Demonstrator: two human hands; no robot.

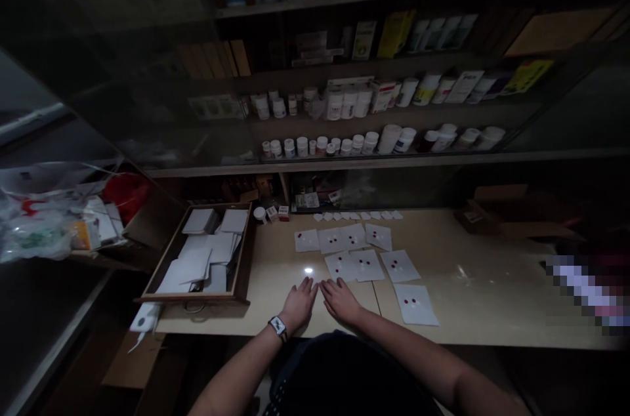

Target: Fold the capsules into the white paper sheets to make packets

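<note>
No words, numbers or brands can be read anywhere; all the print is too small or blurred. Rows of white plastic bottles (348, 104) on the shelves carry labels, but these stay illegible. The same goes for the tall yellow carton (396, 34) on the shelf and the yellow-green box (526, 77) at the right. The small white-and-red cartons (283, 212) on the bench show only indistinct marks. The rectangular white paper sheets (369, 271) show pairs of red dots. The square screen of the black-strapped smartwatch (278, 327) on the left wrist (290, 314) cannot be made out.
</note>
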